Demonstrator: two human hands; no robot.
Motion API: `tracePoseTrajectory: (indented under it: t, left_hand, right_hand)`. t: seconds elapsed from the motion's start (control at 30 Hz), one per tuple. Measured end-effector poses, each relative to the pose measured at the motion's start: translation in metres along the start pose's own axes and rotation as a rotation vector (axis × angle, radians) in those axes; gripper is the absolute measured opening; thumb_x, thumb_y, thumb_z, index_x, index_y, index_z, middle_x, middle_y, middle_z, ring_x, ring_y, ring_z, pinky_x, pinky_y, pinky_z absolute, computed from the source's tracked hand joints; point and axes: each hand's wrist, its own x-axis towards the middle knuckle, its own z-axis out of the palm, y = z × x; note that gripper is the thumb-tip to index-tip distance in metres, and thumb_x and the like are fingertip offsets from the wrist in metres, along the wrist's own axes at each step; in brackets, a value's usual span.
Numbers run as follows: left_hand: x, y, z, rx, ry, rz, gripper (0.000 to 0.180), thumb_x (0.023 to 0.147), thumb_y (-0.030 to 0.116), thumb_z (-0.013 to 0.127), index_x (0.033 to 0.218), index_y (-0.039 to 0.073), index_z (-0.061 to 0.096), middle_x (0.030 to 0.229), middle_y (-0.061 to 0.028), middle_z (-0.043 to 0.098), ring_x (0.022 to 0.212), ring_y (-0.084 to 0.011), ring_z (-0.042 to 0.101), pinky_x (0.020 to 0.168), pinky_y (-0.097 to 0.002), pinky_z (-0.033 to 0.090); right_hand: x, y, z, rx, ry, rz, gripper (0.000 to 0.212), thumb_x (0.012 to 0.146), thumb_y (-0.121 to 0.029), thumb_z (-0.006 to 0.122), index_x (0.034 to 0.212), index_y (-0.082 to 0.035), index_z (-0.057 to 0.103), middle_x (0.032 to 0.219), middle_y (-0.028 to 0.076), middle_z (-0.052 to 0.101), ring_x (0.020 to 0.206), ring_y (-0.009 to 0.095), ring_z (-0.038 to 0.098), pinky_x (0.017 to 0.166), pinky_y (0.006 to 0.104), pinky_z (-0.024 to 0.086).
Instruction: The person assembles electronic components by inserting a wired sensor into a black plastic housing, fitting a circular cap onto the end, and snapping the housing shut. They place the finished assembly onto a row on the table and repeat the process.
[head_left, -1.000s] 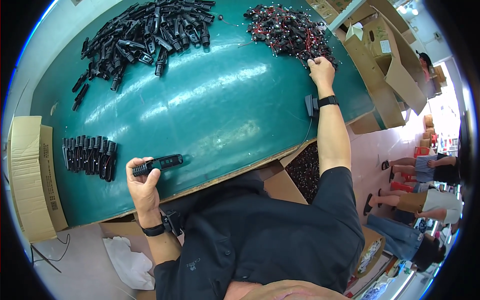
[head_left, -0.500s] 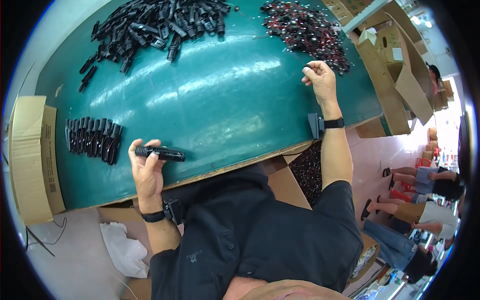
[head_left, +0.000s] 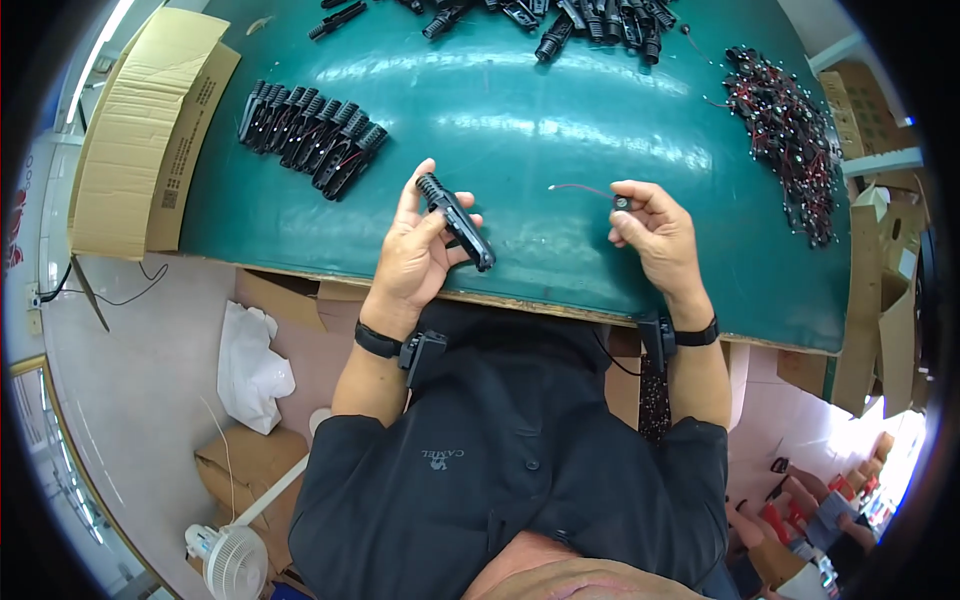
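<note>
1. A row of clips [head_left: 312, 140] lay near the table's [head_left: 560, 120] left edge.
2. A clip pile [head_left: 560, 18] sat at its far edge.
3. A wire bundle [head_left: 790, 130] lay near its right edge.
4. A cardboard box [head_left: 140, 130] stood left of the table.

1. One head-worn fisheye view looks steeply down from above the person's chest.
2. It faces forward over the green table [head_left: 560, 120], close to it.
3. Straight edges bend near the rim.

Both hands [head_left: 420, 250] [head_left: 655, 235] raised, fingers curled in grips
</note>
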Motion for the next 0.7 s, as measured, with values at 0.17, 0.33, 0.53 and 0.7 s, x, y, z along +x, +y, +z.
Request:
tracePoseTrajectory:
  t: [0.17,0.33,0.53,0.7]
  left_hand:
    - [-0.002,0.005,-0.008,-0.043,0.038,0.001,0.069,0.104,0.003,0.049,0.165,0.018,0.022,0.126,-0.0186,0.067,0.092,-0.0232,0.070,0.073,-0.0380,0.062]
    - [0.005,-0.002,-0.022,0.086,-0.002,0.050,0.071,0.102,-0.001,0.044,0.165,0.018,0.017,0.125,-0.0195,0.067,0.076,-0.0201,0.067,0.064,-0.0334,0.058]
    - [-0.001,-0.004,-0.005,0.240,0.086,0.038,0.070,0.101,-0.002,0.043,0.163,0.015,0.017,0.127,-0.0199,0.066,0.073,-0.0193,0.066,0.061,-0.0303,0.058]
    - [0.000,0.004,0.001,0.172,0.172,-0.001,0.063,0.101,-0.001,0.043,0.161,0.013,0.030,0.132,-0.0200,0.064,0.080,-0.0183,0.066,0.060,-0.0288,0.057]
  right_hand:
    - [0.004,0.007,0.028,-0.123,-0.021,-0.056,0.024,0.103,-0.005,0.069,0.127,0.000,0.069,0.095,0.003,0.069,0.079,0.007,0.067,0.070,0.0221,0.056]
    - [0.005,0.009,0.034,-0.296,0.003,-0.114,0.018,0.105,-0.012,0.069,0.121,-0.003,0.072,0.092,0.003,0.070,0.073,0.007,0.066,0.065,0.0216,0.055]
    - [0.008,0.006,0.031,-0.095,0.049,0.134,0.018,0.107,-0.015,0.068,0.120,-0.003,0.072,0.091,0.003,0.070,0.066,0.007,0.065,0.059,0.0209,0.053]
    - [0.008,0.009,0.030,0.111,0.051,0.200,0.020,0.106,-0.013,0.069,0.122,-0.002,0.071,0.092,0.003,0.070,0.070,0.007,0.066,0.062,0.0216,0.056]
